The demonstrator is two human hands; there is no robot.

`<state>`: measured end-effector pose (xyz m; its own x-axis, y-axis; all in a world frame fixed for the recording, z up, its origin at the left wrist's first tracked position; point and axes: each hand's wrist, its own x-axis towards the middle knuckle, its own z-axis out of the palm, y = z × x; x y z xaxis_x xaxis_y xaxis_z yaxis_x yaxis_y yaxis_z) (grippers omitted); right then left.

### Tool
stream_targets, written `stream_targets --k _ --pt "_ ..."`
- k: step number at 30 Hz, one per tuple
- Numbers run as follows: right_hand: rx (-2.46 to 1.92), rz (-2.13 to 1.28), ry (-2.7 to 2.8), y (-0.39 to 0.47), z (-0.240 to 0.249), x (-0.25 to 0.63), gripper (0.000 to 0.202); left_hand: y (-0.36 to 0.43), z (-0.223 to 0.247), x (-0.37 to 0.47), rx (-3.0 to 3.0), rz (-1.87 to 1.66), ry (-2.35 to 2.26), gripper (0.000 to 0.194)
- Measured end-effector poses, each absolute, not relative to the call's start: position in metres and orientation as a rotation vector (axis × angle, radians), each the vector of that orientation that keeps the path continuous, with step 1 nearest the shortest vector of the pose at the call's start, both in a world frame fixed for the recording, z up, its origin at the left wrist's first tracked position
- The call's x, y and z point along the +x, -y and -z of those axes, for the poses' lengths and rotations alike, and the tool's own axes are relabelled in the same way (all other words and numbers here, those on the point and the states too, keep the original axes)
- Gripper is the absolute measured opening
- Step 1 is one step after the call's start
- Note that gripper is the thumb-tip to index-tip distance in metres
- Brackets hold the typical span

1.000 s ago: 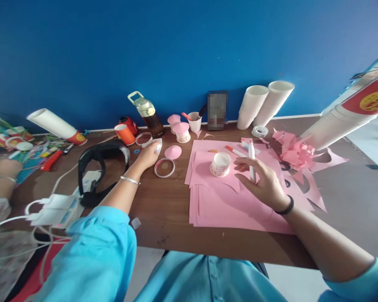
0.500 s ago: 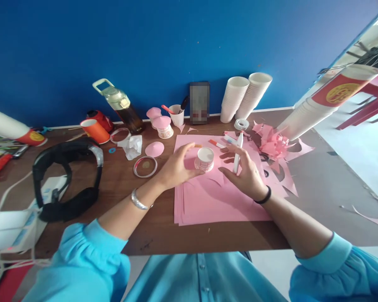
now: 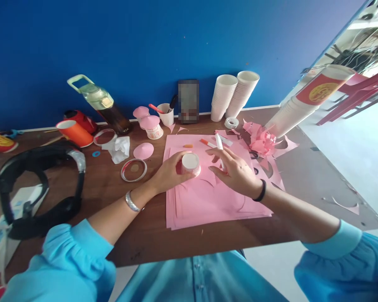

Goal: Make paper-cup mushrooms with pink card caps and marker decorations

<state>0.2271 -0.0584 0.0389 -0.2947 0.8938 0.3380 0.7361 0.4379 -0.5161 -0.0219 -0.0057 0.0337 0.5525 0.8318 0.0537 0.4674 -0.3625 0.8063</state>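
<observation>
My left hand (image 3: pixel 171 173) is wrapped round the side of a small upturned paper cup (image 3: pixel 190 162) with red markings, which stands on pink paper sheets (image 3: pixel 204 205). A white marker (image 3: pixel 219 147) is held in my right hand (image 3: pixel 236 171), its tip pointing up and away, just right of the cup. An orange marker cap (image 3: pixel 188 146) and an orange-tipped marker (image 3: pixel 208 143) lie on the sheets behind the cup. Two decorated cups with pink cone tops (image 3: pixel 150 122) stand behind to the left, near a loose pink cone (image 3: pixel 143 151).
Stacked paper cups (image 3: pixel 224 96) and a phone (image 3: pixel 188 102) stand by the blue wall. Tape (image 3: pixel 231 122) and crumpled pink paper (image 3: pixel 261 140) are at the right. Leftward are a bottle (image 3: pixel 102 102), an orange cup (image 3: pixel 74 133), a tape ring (image 3: pixel 134 170) and a black headset (image 3: pixel 77 167).
My left hand has closed onto the small cup, which it stood beside before. My right hand still has the white marker. The whole view has shifted, with the table's things now further left.
</observation>
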Motion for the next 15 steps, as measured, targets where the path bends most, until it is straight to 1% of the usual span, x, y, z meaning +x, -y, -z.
stream_targets --k 3,6,9,11,13,15 --pt "-1.485 -0.303 2.195 0.047 -0.041 0.228 0.041 0.004 -0.031 -0.029 2.069 -0.606 -0.910 0.075" --pt "-1.622 -0.233 2.256 0.037 -0.029 0.225 0.041 -0.001 -0.030 -0.035 2.053 -0.641 -0.807 0.074" --pt "-1.680 -0.102 2.284 0.034 -0.012 0.224 0.034 -0.012 -0.036 -0.039 1.982 -0.707 -0.736 0.059" --pt "-1.604 -0.033 2.278 0.036 -0.007 0.225 0.032 -0.024 -0.046 -0.041 1.993 -0.839 -0.731 0.053" --pt "-1.457 0.023 2.267 0.041 -0.011 0.226 0.032 -0.039 -0.062 -0.041 2.006 -1.042 -0.796 0.043" --pt "-1.376 0.152 2.237 0.053 -0.024 0.225 0.037 -0.056 -0.083 -0.040 2.007 -1.215 -0.830 0.028"
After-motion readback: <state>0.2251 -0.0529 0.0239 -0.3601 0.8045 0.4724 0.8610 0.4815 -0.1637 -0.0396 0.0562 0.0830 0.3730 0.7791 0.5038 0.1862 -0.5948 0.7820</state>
